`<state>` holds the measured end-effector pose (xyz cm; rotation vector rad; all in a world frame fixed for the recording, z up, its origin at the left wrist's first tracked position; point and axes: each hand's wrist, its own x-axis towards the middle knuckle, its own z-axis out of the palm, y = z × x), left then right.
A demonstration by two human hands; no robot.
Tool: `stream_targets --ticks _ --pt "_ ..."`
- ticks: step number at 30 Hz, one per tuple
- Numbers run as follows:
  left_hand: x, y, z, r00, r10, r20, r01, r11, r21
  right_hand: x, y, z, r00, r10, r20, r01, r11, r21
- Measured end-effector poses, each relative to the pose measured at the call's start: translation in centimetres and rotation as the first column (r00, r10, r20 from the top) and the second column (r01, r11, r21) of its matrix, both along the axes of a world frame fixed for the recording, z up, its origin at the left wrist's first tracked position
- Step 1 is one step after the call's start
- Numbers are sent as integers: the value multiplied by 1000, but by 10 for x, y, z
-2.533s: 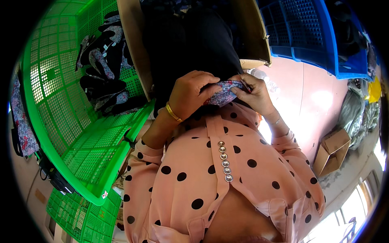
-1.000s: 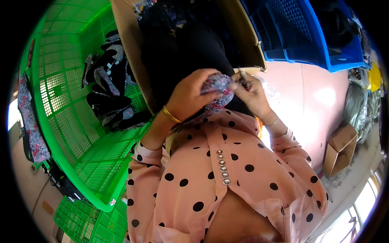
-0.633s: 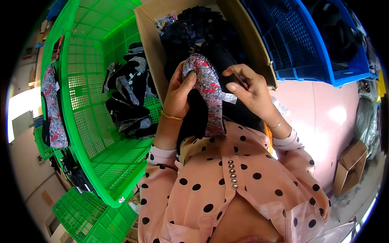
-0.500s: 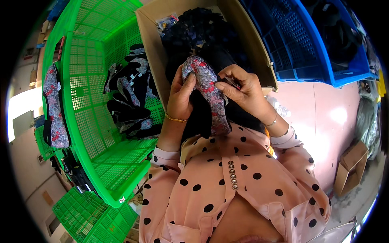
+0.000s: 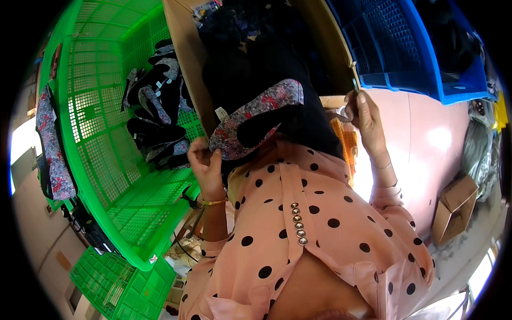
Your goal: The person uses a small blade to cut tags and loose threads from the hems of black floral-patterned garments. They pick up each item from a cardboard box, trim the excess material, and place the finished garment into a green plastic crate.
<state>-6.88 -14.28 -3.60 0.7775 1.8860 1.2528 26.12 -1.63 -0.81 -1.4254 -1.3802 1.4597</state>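
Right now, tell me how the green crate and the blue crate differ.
The green crate sits at the person's left; the blue crate sits at upper right. The green crate shows dark and floral cloth pieces lying inside; the blue crate's contents are dark and hard to make out. The left hand, pinching a floral piece, is close to the green crate; the right hand is raised near the blue crate. Both are plastic lattice crates.

Small metal item (image 5: 354, 84) pinched in right hand (image 5: 365, 114): too small to identify. Cardboard box (image 5: 184, 58) beside it: far end cut off, contents too dark to distinguish.
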Motion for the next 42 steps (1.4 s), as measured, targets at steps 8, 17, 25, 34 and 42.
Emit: stream_targets --ticks 8,17,25,34,42 --pt "47 89 40 495 -506 -706 771 631 88 -34 -39 -14 982 136 -130 -159 969 -187" --pt "66 130 32 393 -620 -679 880 467 83 -58 -26 -7 705 -411 -578 -63 776 -628" --pt "80 156 24 278 -706 -651 945 324 53 -40 12 4 776 -248 -580 -192 782 -592" --pt "75 183 16 434 -882 183 897 442 2 -20 -22 -27 931 171 322 -200 978 62" --pt "77 183 24 425 -852 306 892 451 15 -37 -15 -15 894 232 384 -288 953 95"
